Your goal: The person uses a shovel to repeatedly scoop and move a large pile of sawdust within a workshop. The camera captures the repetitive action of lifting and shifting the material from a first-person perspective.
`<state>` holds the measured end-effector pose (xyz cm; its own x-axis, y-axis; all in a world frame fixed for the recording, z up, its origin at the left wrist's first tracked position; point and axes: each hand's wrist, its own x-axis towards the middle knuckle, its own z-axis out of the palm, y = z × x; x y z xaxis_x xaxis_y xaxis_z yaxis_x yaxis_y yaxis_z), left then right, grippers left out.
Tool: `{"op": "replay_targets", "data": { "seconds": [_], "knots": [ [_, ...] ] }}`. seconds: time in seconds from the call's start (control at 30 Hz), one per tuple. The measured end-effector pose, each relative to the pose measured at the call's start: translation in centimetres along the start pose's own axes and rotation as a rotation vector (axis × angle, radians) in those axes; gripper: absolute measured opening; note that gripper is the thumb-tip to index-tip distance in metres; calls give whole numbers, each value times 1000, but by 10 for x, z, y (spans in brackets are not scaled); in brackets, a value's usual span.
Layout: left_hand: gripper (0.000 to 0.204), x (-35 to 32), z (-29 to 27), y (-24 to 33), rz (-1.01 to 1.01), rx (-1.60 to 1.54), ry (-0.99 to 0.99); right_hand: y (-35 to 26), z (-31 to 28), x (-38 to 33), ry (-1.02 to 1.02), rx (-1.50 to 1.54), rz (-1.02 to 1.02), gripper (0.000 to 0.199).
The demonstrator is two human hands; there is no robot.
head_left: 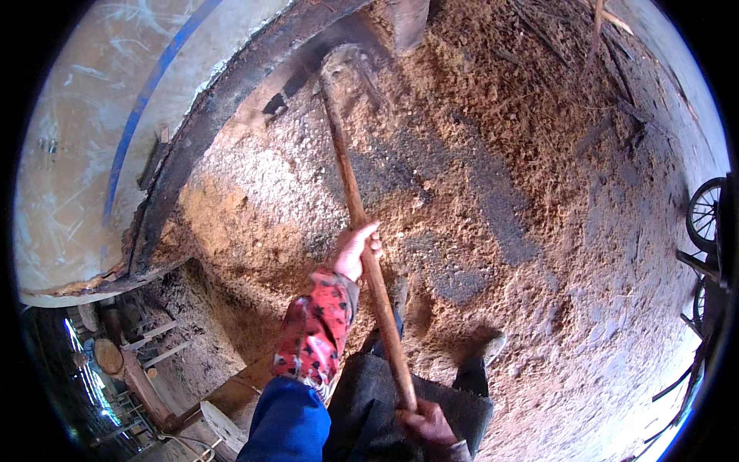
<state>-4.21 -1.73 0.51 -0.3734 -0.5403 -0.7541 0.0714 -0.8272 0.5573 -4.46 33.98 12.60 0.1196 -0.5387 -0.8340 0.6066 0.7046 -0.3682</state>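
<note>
My left hand [357, 251] is wrapped around the middle of a long wooden handle [346, 174], its arm in a red patterned sleeve cover over blue cloth. Lower down, my right hand [429, 424] grips the handle near its end, close to my dark apron. The handle slants away from me to the upper left. Its far end meets a blurred, crumb-covered head [350, 61], so I cannot tell whether this tool is a shovel or a hoe. Around that head lies loose brown material like sawdust or wood chips [262, 215].
A large pale curved wall [100, 138] with a blue stripe and a dark, rough lower edge rises at the left. Logs and boards [131, 377] lie at the lower left. Sticks [608, 54] lean at the upper right. Spoked wheels [703, 215] stand at the right edge.
</note>
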Motion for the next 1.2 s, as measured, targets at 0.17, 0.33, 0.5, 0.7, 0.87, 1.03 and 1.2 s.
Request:
{"op": "replay_targets", "data": {
  "seconds": [0.17,0.33,0.5,0.7,0.87,1.03,1.2],
  "knots": [
    [19,1,21,-52,16,147,177,27,-30,4,381,-432,-82,25],
    [21,-34,56,-97,-20,267,305,79,-72,-33,526,-663,-232,27],
    [23,-102,101,-174,-44,253,313,188,-142,-85,755,-743,-22,34],
    [19,-177,156,-256,-245,123,194,239,-223,-184,825,-674,117,36],
    [17,-170,169,-281,-286,33,118,212,-236,-215,812,-566,148,23],
    [16,-136,147,-268,-301,127,228,194,-206,-165,818,-581,-28,25],
    [19,-79,133,-214,-201,213,275,133,-196,-90,779,-830,76,27]
  ]
}}
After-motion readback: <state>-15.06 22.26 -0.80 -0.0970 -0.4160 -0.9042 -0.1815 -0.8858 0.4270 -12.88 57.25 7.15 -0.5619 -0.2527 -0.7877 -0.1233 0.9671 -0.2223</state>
